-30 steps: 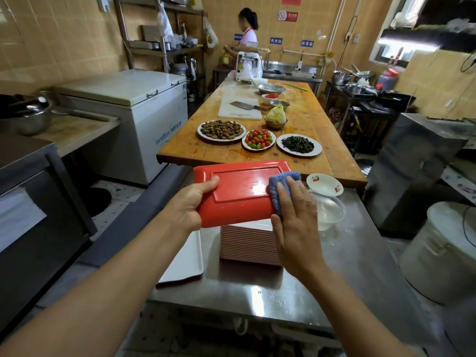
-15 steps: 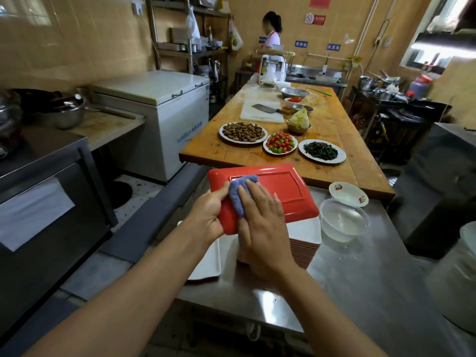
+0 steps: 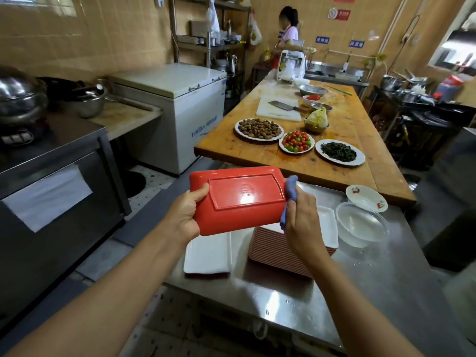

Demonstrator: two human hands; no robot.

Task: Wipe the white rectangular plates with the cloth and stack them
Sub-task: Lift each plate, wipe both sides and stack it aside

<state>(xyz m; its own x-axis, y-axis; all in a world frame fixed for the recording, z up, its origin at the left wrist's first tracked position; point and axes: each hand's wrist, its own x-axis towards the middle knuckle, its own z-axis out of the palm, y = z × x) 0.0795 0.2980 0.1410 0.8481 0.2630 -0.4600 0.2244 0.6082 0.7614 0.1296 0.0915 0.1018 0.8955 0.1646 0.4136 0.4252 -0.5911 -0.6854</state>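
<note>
Tiled kitchen, with a steel table (image 3: 360, 292) in the foreground and a long wooden table (image 3: 355, 124) butting against its far edge. Held above the steel table, a rectangular plate (image 3: 237, 199) is turned with its red underside toward the viewer, tilted slightly down to the right. The left hand (image 3: 184, 215) grips the plate's left end, thumb on the red underside and fingers hidden behind it. The right hand (image 3: 301, 222) holds a blue cloth (image 3: 289, 194) bunched in its grip against the plate's right edge. Directly below, a stack of plates (image 3: 288, 251) stands on the steel table, white face up, red rims showing down its side. Just left of the stack, a single white plate (image 3: 208, 253) lies face up near the table's edge. To the right of the stack stand a clear plastic bowl (image 3: 362, 225) and, beyond it, a small white dish (image 3: 365, 198) with a cherry print. On the wooden table: a plate of peanuts (image 3: 258, 128), a plate of small tomatoes (image 3: 296, 143), a plate of dark greens (image 3: 340, 152), and a cleaver (image 3: 283, 105) on a white cutting board (image 3: 273, 112). A chest freezer (image 3: 180, 109) stands at left. A second person (image 3: 288, 34) stands at the far end.
</note>
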